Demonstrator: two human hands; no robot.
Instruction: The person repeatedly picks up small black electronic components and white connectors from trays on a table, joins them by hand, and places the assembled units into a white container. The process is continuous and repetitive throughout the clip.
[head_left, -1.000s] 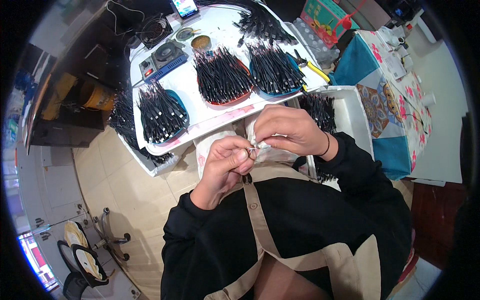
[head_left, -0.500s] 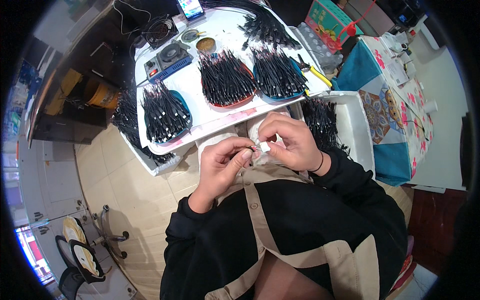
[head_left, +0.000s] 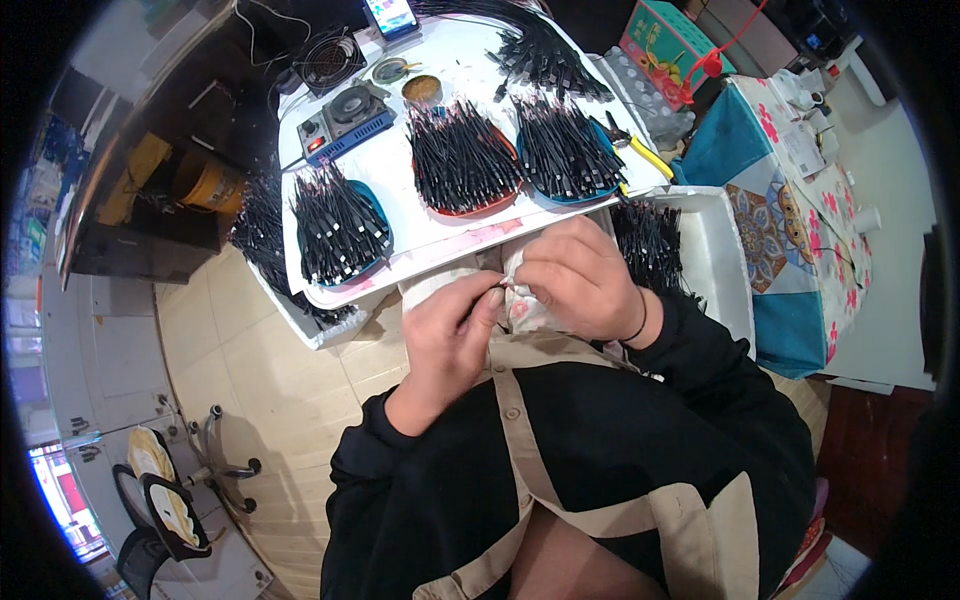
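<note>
Over my lap, just off the table's front edge, both hands meet fingertip to fingertip. My left hand (head_left: 448, 328) is closed, thumb and forefinger pinching a thin cable's wire end (head_left: 503, 286), of which only a dark and pale bit shows. From the other side my right hand (head_left: 582, 278) pinches at the same spot; its curled fingers hide what they hold. On the table ahead, black cables with bare coloured ends fill a red tray (head_left: 462, 212) and two blue trays (head_left: 384, 200), (head_left: 570, 202).
A blue speaker-topped device (head_left: 350, 122), a round tin (head_left: 422, 90), a phone (head_left: 390, 17) and yellow-handled pliers (head_left: 645, 155) lie on the white table (head_left: 420, 250). White foam boxes (head_left: 722, 250) with more cables flank it. A wheeled chair (head_left: 165, 490) stands lower left.
The white piece seen at my right fingers is now out of sight. My right fingers have curled in closer to my left fingertips. The whole view has shifted slightly.
</note>
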